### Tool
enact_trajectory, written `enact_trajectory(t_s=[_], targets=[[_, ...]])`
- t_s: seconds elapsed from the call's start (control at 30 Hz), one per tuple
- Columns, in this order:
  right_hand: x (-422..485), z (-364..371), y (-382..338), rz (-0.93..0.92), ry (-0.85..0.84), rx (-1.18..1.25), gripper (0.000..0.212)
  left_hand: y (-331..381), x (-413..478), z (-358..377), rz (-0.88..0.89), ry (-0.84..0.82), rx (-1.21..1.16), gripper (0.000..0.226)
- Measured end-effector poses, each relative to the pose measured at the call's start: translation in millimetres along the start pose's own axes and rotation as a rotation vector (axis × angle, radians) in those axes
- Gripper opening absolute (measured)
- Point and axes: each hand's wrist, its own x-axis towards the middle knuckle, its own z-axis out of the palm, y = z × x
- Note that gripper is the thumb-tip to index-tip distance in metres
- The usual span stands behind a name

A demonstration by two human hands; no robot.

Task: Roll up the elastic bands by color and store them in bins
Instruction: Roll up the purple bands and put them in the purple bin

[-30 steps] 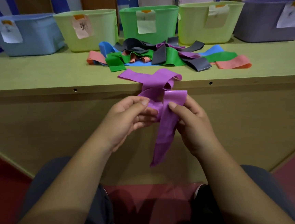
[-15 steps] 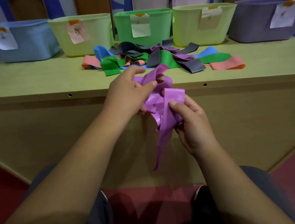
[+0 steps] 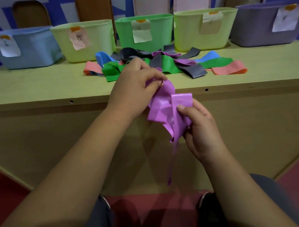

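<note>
A purple elastic band (image 3: 165, 107) is held in front of the table's front edge, bunched and partly folded, with a thin tail hanging down. My left hand (image 3: 134, 88) grips its upper part from above, fingers curled over it. My right hand (image 3: 199, 128) pinches the folded part with the thumb on top. A pile of loose bands (image 3: 160, 63) in green, grey, blue, purple and salmon lies on the table behind. Several labelled bins stand in a row at the back: blue bin (image 3: 31, 48), pale green bin (image 3: 89, 43), green bin (image 3: 159, 32), yellow-green bin (image 3: 192, 32), grey-purple bin (image 3: 257, 28).
The green table (image 3: 39, 85) has a tall front panel facing my knees. Chair backs (image 3: 94, 7) stand behind the bins against a blue and white wall. Red floor shows below.
My left hand has lifted higher over the band and gathered its upper loop off the table edge. The hanging tail has twisted thinner. My right hand keeps its pinch.
</note>
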Motion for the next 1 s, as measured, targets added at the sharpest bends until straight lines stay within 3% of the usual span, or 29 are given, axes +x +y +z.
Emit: enact_trajectory(t_s=[0.17, 0.37, 0.53, 0.8, 0.9, 1.0], targets=[[-1, 0, -1, 0.034, 0.02, -0.074, 0.027, -8, 14, -4, -0.217, 0.175, -0.107, 0.014], [-1, 3, -1, 0.093, -0.042, -0.104, 0.028, -14, 28, -14, -0.564, 0.14, -0.344, 0.014], [2, 2, -3, 0.064, -0.025, -0.11, 0.024, -16, 41, -19, -0.646, 0.212, -0.507, 0.012], [0, -10, -4, 0.057, -0.029, -0.114, 0.026, -46, 62, -60, -0.782, 0.562, -0.687, 0.013], [0, -9, -2, 0.094, -0.024, -0.11, 0.025, -62, 63, -61, -0.789, 0.394, -0.636, 0.013], [0, -8, 0, 0.125, -0.019, -0.139, 0.026, -60, 52, -54, -0.716, 0.222, -0.493, 0.04]])
